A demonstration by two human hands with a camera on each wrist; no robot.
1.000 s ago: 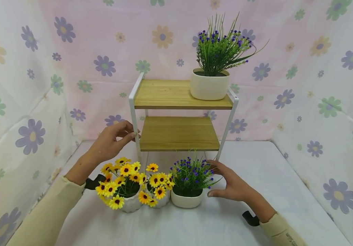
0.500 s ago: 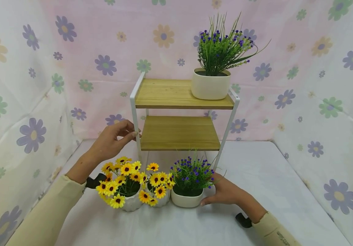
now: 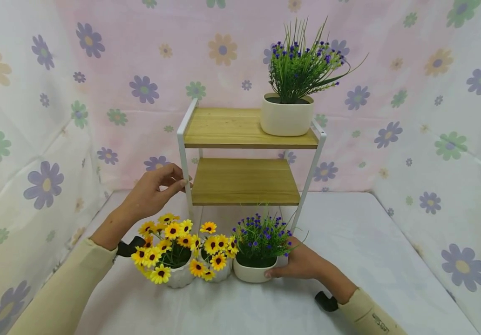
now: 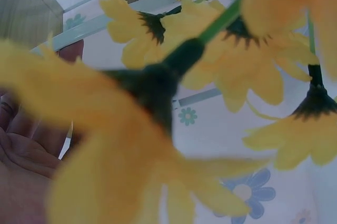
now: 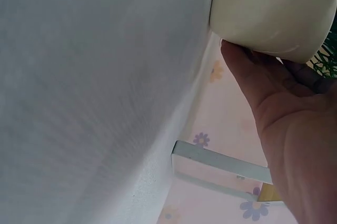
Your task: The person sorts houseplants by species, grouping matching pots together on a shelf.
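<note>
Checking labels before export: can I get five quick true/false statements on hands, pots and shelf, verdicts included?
1. The right hand holds the lower cream pot. True.
2. The lower cream pot contains yellow flowers. False: it contains purple-flowered foliage.
3. The left hand touches the shelf's left front post. True.
4. The upper cream pot stands on the top board. True.
5. The upper cream pot is at the top board's left end. False: it's at the right end.

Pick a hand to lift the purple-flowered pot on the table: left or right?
Right, most likely: the right hand grips that purple-flowered pot, while the left hand holds the white shelf post, with yellow flowers in between.
</note>
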